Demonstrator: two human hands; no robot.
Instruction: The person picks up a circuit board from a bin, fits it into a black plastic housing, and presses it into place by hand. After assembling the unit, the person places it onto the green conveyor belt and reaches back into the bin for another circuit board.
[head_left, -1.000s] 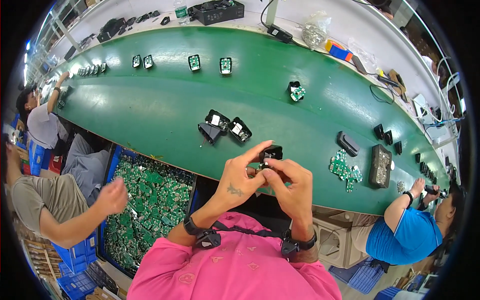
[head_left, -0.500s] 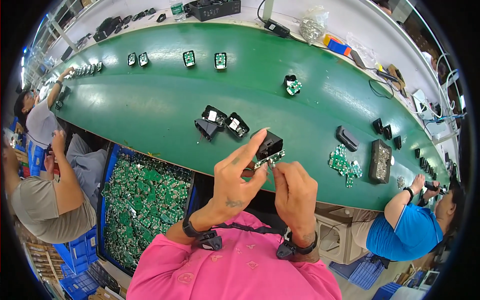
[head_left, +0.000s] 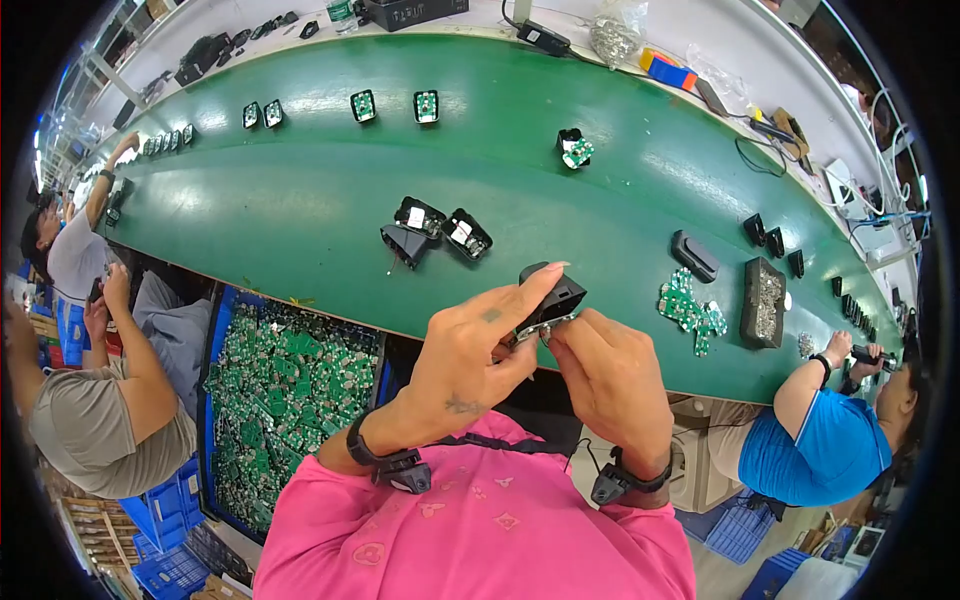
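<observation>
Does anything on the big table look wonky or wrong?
Yes. Toward the back of the green table, one green board sits crooked, poking past the edge of its black box. It looks odd because the boards farther left lie neatly inside theirs.

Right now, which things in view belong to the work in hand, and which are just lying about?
Belongs, judging by the hands:
- black case, in the left hand, right hand at its lower edge
- probably open black cases, loose circuit boards

Lying about, apparently:
- water bottle
- plastic bag
- black adapter
</observation>
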